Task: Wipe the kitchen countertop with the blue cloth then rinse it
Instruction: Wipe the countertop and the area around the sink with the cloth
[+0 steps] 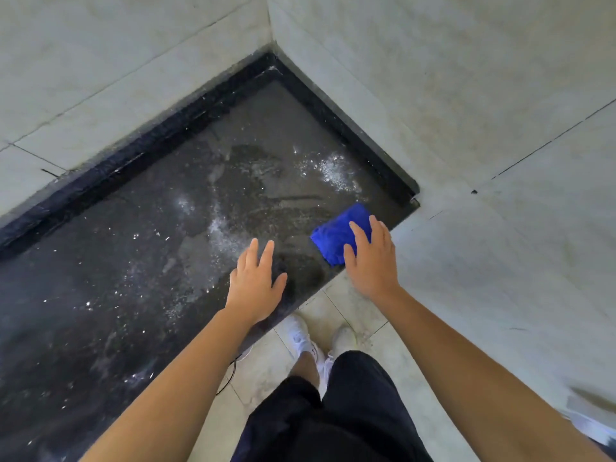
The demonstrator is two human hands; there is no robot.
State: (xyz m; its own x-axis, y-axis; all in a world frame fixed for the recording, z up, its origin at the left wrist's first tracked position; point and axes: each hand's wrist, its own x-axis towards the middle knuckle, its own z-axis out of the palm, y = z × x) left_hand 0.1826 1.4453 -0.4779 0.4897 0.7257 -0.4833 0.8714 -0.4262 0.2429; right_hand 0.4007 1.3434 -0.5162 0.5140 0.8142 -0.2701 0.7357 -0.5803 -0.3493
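Note:
A dark stone countertop (pixel 140 248) fills the left and middle of the head view, wet in patches and speckled with white droplets. A bunched blue cloth (pixel 336 233) lies on it near the right front corner. My right hand (pixel 370 258) rests flat on the cloth's near side, fingers straight and spread over it. My left hand (pixel 255 283) lies open on the countertop's front edge, a little left of the cloth, with its fingers spread and holding nothing.
Pale tiled walls (pixel 433 95) meet in a corner behind the counter, with a dark raised lip (pixel 133 148) along the back edge. Below the counter's front edge is a light tiled floor (pixel 360 308) with my white shoes (pixel 300 335) and dark shorts.

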